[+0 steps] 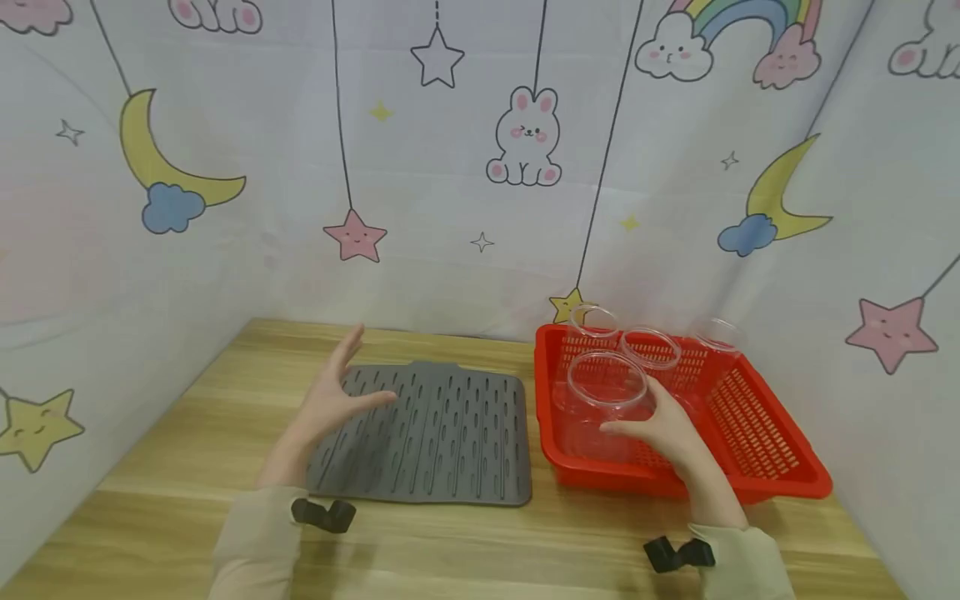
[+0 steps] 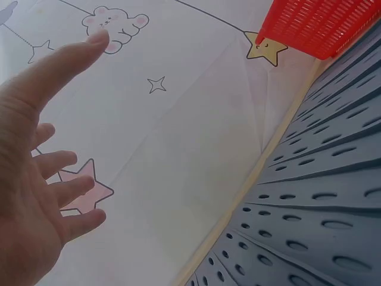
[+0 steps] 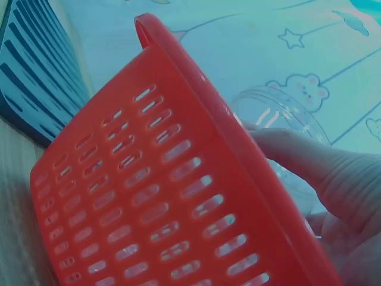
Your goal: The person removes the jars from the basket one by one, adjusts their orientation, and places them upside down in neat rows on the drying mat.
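Observation:
My right hand (image 1: 670, 427) holds a clear round container (image 1: 600, 433) inside the front left of the red basket (image 1: 720, 482). Its thumb and fingers lie around the container's upper side; in the right wrist view the basket's wall partly hides this hand (image 3: 342, 185) and the container (image 3: 286, 113). Over the left edge of the grey slotted mat (image 1: 431, 437) hovers my left hand (image 1: 330, 404), thumb spread from the fingers, holding nothing. The left wrist view also shows the hand (image 2: 36, 196) apart from the mat (image 2: 324, 190).
More clear containers stand in the basket: one at the back left (image 1: 592, 321), one behind the held one (image 1: 651, 348), another at the back right (image 1: 716, 333). Mat and basket sit side by side on a wooden table (image 1: 450, 546). A patterned curtain (image 1: 450, 283) closes off the back and sides.

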The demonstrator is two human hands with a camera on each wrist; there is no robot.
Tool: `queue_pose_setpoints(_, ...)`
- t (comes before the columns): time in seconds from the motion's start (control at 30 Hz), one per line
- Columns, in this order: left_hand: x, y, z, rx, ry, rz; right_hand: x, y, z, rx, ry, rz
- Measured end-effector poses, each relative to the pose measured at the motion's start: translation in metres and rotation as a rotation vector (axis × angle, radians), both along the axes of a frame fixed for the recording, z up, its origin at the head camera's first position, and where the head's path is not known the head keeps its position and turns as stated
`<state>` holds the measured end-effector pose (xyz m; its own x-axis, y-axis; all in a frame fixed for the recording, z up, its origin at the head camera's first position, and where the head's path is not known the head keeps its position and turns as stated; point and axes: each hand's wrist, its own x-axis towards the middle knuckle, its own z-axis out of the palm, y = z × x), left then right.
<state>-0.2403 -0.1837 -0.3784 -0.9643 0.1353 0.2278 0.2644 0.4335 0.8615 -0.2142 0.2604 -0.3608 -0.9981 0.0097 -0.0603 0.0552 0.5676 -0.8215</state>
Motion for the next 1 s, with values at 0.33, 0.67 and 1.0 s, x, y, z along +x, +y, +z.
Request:
queue_pose_setpoints(0.33,-0.001,-0.001,0.000,0.021,0.031,-0.027,0.002,-0.012,0.021,0.022,0.033,-0.039)
queue_pose_setpoints(0.67,0.000,-0.002,0.001,0.046,0.032,-0.038,0.006,-0.034,0.055,0.082,0.125,-0.057)
queue_pose_setpoints(1.0,0.003,-0.002,0.004,0.072,0.012,-0.043,0.003,-0.066,0.086,0.057,0.291,0.003)
